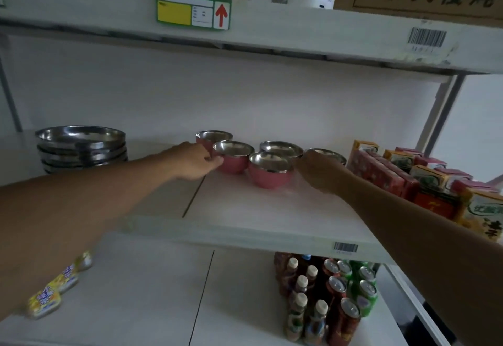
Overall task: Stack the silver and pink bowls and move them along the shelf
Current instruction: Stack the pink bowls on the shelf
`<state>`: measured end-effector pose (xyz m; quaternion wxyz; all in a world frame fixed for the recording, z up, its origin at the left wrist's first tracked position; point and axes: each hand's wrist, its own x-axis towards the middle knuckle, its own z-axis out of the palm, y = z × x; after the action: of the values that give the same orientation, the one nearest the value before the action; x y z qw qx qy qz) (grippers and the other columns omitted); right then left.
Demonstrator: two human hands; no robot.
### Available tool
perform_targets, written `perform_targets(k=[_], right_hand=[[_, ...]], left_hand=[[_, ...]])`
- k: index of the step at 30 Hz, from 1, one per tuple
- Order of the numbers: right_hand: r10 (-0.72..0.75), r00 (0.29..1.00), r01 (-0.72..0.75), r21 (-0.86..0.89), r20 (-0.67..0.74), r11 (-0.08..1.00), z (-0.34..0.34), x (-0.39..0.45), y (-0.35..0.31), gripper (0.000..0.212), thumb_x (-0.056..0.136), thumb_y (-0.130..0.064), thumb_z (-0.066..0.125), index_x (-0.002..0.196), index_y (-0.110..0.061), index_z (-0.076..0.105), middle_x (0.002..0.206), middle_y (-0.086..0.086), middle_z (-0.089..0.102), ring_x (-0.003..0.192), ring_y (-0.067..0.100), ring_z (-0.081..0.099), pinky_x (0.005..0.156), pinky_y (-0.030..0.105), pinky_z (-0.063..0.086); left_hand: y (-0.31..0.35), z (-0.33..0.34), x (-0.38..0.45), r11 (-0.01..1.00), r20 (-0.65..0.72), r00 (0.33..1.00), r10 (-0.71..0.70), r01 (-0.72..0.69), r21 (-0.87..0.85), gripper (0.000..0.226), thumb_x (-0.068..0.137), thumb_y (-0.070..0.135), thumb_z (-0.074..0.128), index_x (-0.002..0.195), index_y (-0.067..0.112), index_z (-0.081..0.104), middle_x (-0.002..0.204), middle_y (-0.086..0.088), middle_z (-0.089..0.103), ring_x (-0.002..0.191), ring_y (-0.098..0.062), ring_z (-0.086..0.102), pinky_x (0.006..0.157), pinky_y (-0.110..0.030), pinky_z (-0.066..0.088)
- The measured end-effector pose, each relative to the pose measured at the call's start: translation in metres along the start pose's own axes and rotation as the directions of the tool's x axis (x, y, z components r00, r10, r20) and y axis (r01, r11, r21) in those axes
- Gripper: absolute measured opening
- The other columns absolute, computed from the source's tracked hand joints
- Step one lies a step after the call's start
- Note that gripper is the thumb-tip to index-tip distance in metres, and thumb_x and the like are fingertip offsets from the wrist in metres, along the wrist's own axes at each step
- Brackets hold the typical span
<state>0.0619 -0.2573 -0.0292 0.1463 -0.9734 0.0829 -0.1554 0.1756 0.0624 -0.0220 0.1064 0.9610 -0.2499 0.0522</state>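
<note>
Several small bowls, pink outside and silver inside, stand on the middle shelf (245, 209). My left hand (194, 162) pinches the rim of the second bowl from the left (234, 159), with another bowl (213, 137) just behind it. A front bowl (269, 171) stands free in the middle, one more (281, 148) behind it. My right hand (317, 173) rests on the rightmost bowl (326, 154), covering most of it; its grip is hidden.
A stack of wide steel bowls (81, 147) stands at the shelf's left. Red and yellow drink cartons (402, 177) crowd the right end. Bottles and cans (326, 296) fill the lower shelf at right, and yellow packets (54, 288) lie at its left.
</note>
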Motion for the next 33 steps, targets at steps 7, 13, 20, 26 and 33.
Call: perform_targets(k=[7,13,20,26,33], right_hand=[[0.341,0.906,-0.414,0.353,0.251,0.839,0.011,0.028,-0.010,0.044,0.099,-0.048,0.053,0.096,-0.009,0.074,0.082,0.014,0.078,0.043,0.022,0.067,0.039,0.023,0.049],[0.346,0.911,-0.408,0.365,0.227,0.837,0.032,0.040,-0.017,0.037,0.098,-0.024,0.045,0.076,-0.004,0.068,0.042,0.003,0.063,0.025,0.015,0.050,0.033,0.016,0.037],[0.381,0.913,-0.402,0.484,0.147,0.777,0.013,0.022,0.012,0.043,0.098,-0.036,0.043,0.074,-0.009,0.066,0.044,0.003,0.062,0.028,0.014,0.048,0.034,0.017,0.033],[0.429,0.895,-0.425,0.510,0.118,0.748,-0.034,-0.006,0.035,0.046,0.101,-0.037,0.049,0.071,-0.011,0.071,0.048,0.007,0.066,0.029,0.015,0.048,0.033,0.016,0.035],[0.468,0.882,-0.424,0.518,0.051,0.743,-0.072,-0.011,0.050,0.052,0.106,-0.038,0.053,0.072,-0.003,0.072,0.062,0.015,0.067,0.042,0.023,0.052,0.040,0.023,0.038]], left_hand=[[0.011,0.002,0.028,0.872,-0.029,0.926,-0.376,0.343,-0.349,0.067,0.100,0.071,0.040,0.087,0.014,0.072,0.069,-0.007,0.082,0.059,-0.028,0.080,0.065,-0.040,0.068],[0.023,0.026,0.054,0.797,-0.067,0.882,-0.467,0.387,-0.464,0.059,0.096,0.063,0.040,0.081,0.016,0.072,0.048,0.001,0.072,0.045,-0.023,0.075,0.054,-0.026,0.053],[0.036,0.039,0.078,0.686,-0.002,0.887,-0.462,0.357,-0.634,0.032,0.092,0.042,0.054,0.108,0.021,0.072,0.053,-0.004,0.074,0.037,-0.020,0.067,0.037,-0.023,0.048],[0.042,0.037,0.071,0.622,-0.013,0.898,-0.440,0.295,-0.725,0.027,0.097,0.036,0.060,0.118,0.025,0.074,0.062,-0.012,0.077,0.038,-0.022,0.063,0.036,-0.024,0.046],[0.051,0.025,0.023,0.728,0.099,0.959,-0.266,0.267,-0.631,0.035,0.102,0.034,0.056,0.083,0.009,0.072,0.051,-0.007,0.066,0.033,-0.013,0.052,0.035,-0.019,0.041]])
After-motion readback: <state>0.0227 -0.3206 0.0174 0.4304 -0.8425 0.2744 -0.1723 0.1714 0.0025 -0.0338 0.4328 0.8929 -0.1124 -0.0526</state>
